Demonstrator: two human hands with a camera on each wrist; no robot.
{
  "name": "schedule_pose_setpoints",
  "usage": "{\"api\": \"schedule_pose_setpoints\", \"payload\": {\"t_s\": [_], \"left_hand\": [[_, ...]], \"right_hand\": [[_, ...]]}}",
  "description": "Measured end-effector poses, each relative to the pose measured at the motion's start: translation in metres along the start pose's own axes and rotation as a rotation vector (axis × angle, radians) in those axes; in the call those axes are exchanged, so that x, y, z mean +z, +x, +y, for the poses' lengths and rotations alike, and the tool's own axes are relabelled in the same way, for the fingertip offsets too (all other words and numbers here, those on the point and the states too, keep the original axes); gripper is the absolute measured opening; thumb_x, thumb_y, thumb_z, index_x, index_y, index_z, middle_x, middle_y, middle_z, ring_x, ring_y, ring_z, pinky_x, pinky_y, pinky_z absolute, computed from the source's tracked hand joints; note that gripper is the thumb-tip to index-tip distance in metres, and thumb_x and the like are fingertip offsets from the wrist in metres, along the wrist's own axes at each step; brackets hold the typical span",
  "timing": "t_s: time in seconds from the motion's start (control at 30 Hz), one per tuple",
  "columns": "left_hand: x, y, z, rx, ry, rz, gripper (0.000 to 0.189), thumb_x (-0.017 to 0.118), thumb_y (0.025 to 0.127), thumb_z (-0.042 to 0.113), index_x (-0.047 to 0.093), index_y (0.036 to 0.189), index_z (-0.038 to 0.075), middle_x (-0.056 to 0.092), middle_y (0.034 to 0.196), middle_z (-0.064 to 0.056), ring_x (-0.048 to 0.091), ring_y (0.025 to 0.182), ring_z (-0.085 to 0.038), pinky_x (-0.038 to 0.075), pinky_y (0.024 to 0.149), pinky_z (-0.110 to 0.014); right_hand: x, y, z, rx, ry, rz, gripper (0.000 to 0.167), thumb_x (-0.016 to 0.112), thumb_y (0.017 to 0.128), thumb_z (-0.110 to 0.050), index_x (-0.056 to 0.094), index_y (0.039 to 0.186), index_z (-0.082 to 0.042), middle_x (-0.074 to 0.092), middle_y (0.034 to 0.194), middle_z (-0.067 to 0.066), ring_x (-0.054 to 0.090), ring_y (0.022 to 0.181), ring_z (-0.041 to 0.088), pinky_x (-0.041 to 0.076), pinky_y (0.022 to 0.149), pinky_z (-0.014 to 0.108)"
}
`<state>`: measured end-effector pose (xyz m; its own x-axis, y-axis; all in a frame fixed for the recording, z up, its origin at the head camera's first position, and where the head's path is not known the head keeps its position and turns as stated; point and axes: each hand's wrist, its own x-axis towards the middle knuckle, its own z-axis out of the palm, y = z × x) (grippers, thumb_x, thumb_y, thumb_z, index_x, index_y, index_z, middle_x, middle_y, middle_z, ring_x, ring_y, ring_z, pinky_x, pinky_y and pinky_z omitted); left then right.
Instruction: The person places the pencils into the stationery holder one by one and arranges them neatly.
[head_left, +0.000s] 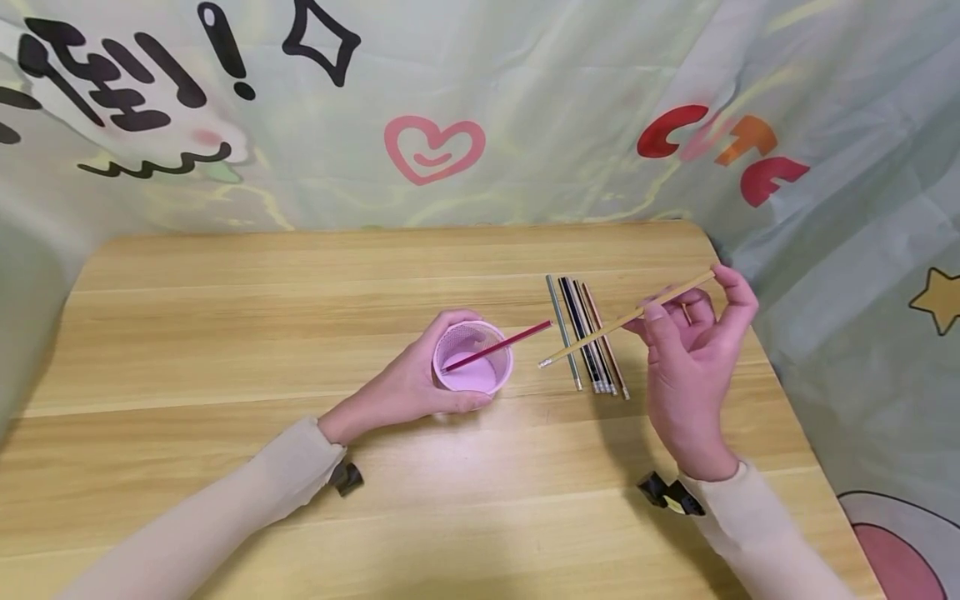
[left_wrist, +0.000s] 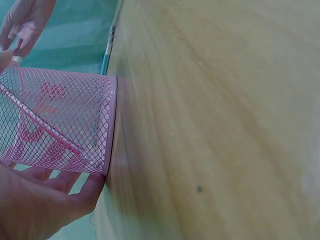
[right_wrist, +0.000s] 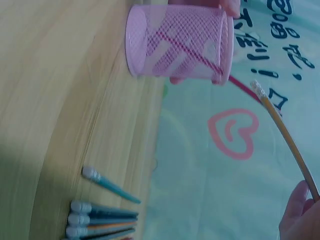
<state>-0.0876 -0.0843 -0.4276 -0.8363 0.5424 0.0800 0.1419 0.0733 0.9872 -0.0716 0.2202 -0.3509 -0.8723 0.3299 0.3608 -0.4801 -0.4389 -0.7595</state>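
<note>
A pink mesh pencil cup [head_left: 472, 379] stands upright on the table, and my left hand [head_left: 420, 379] grips it round its side. One dark red pencil [head_left: 510, 340] leans inside it, its upper end sticking out over the right rim. My right hand [head_left: 693, 358] holds a yellow pencil [head_left: 618, 323] between thumb and fingers, above the table. The eraser end of that pencil points left toward the cup; in the right wrist view the eraser [right_wrist: 257, 89] is close to the red pencil's protruding end.
Several pencils [head_left: 588, 337] lie side by side on the wooden table [head_left: 225, 333] between the cup and my right hand, eraser ends toward me. A bluish-grey pencil [head_left: 562, 329] lies at their left. A printed curtain [head_left: 525, 108] hangs behind the table and along its right side.
</note>
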Motion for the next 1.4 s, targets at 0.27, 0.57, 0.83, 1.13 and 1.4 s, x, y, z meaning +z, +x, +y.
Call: {"api": "schedule_pose_setpoints", "payload": {"t_s": [0.27, 0.57, 0.83, 1.13, 1.4], "left_hand": [[0.000, 0.000, 0.001, 0.004, -0.004, -0.007, 0.095, 0.099, 0.083, 0.019, 0.043, 0.159, 0.025, 0.061, 0.146, -0.001, 0.058, 0.132, -0.021, 0.051, 0.107, -0.055], [0.000, 0.000, 0.000, -0.012, 0.012, 0.003, 0.094, 0.099, 0.083, 0.018, 0.044, 0.158, 0.022, 0.062, 0.144, 0.000, 0.059, 0.130, -0.020, 0.054, 0.103, -0.053], [0.001, 0.001, 0.000, 0.008, -0.018, 0.002, 0.091, 0.098, 0.083, 0.014, 0.046, 0.157, 0.021, 0.063, 0.143, -0.001, 0.059, 0.132, -0.024, 0.053, 0.106, -0.053], [0.001, 0.000, 0.000, 0.007, -0.015, -0.005, 0.093, 0.098, 0.082, 0.008, 0.045, 0.156, 0.024, 0.063, 0.143, 0.001, 0.060, 0.132, -0.024, 0.053, 0.107, -0.052], [0.000, 0.000, -0.001, 0.024, -0.012, -0.014, 0.095, 0.098, 0.082, 0.009, 0.042, 0.159, 0.017, 0.062, 0.146, -0.002, 0.058, 0.133, -0.023, 0.049, 0.111, -0.053]], "right_hand": [[0.015, -0.011, 0.010, -0.066, 0.010, -0.020, 0.056, 0.062, 0.099, 0.020, 0.037, 0.144, -0.002, 0.054, 0.106, 0.025, 0.062, 0.091, 0.033, 0.064, 0.082, 0.041], [0.027, -0.026, 0.028, -0.144, -0.109, -0.077, 0.049, 0.060, 0.100, 0.018, 0.039, 0.141, 0.001, 0.054, 0.112, 0.024, 0.063, 0.096, 0.032, 0.063, 0.085, 0.037], [0.032, -0.037, 0.045, -0.191, -0.192, -0.155, 0.042, 0.056, 0.100, 0.020, 0.042, 0.137, 0.007, 0.056, 0.112, 0.024, 0.062, 0.097, 0.031, 0.061, 0.086, 0.035], [0.030, -0.048, 0.060, -0.187, -0.275, -0.218, 0.031, 0.059, 0.101, 0.018, 0.046, 0.129, 0.015, 0.058, 0.112, 0.021, 0.063, 0.097, 0.028, 0.062, 0.085, 0.034], [0.029, -0.055, 0.067, -0.138, -0.304, -0.252, 0.030, 0.058, 0.099, 0.022, 0.042, 0.124, 0.023, 0.058, 0.112, 0.019, 0.064, 0.099, 0.028, 0.063, 0.084, 0.035]]}}
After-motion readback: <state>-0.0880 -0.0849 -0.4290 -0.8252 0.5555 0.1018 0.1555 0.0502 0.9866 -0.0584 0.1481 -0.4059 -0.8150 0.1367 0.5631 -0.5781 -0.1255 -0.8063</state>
